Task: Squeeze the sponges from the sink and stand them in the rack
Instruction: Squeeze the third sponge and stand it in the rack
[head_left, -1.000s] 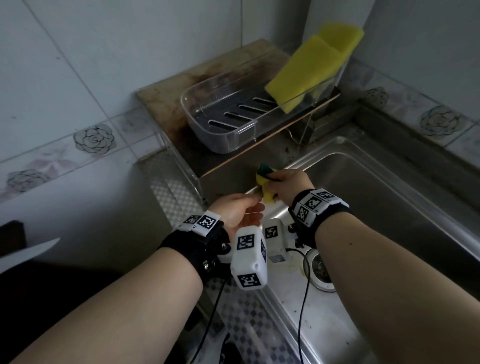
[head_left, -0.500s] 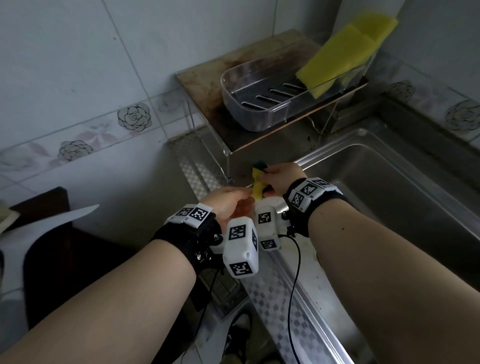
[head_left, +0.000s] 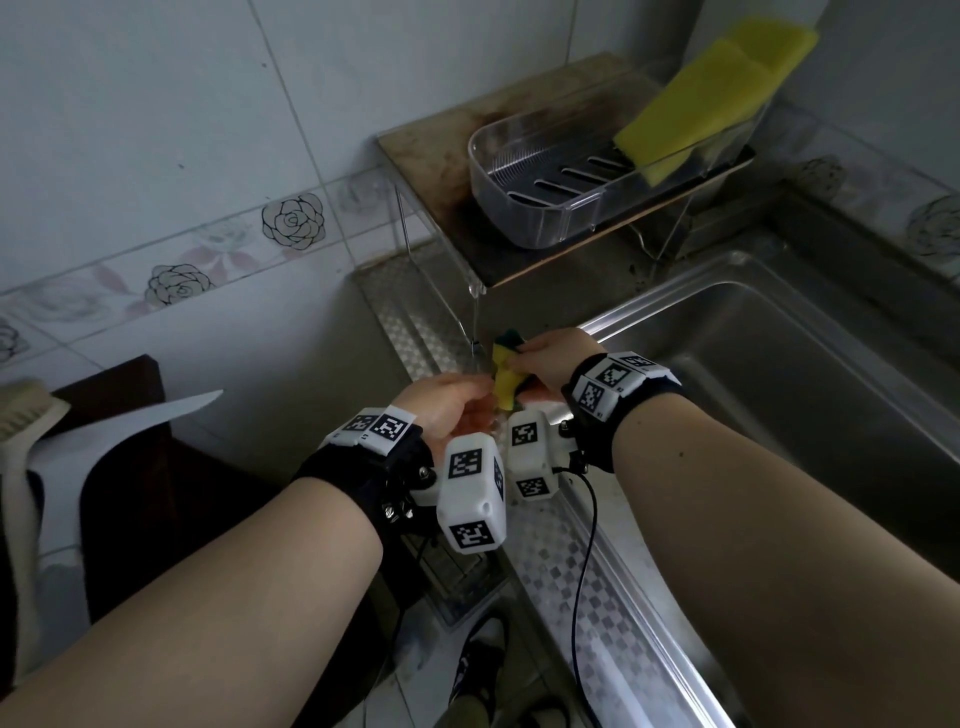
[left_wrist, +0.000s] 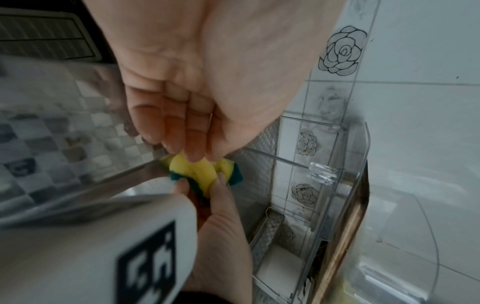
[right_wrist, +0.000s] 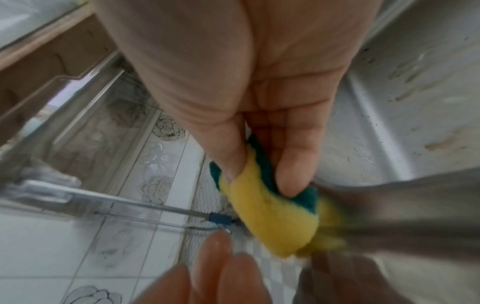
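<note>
A small yellow sponge with a green scouring side (head_left: 503, 382) (left_wrist: 197, 174) (right_wrist: 272, 211) is crumpled in my right hand (head_left: 519, 358) (left_wrist: 201, 185) (right_wrist: 259, 179), thumb on one face and curled fingers on the other. It hangs over the left rim of the steel sink (head_left: 779, 364). My left hand (head_left: 483, 395) (left_wrist: 202, 154) (right_wrist: 233, 257) meets the sponge's near end with its fingertips and thumb. A clear plastic rack (head_left: 519, 228) stands on a wooden board at the back. Two larger yellow sponges (head_left: 701, 98) lean upright at its right end.
The board rests on a clear stand (head_left: 410, 244) against the tiled wall. A checkered steel ledge (head_left: 571, 597) runs along the sink's left side under my wrists. A black cable (head_left: 587, 519) hangs from the right wrist camera. Dark furniture (head_left: 135, 467) stands at the lower left.
Both hands have drifted left, from over the basin to its left rim. My left hand, apart from the sponge a second ago, has closed in and now touches it.
</note>
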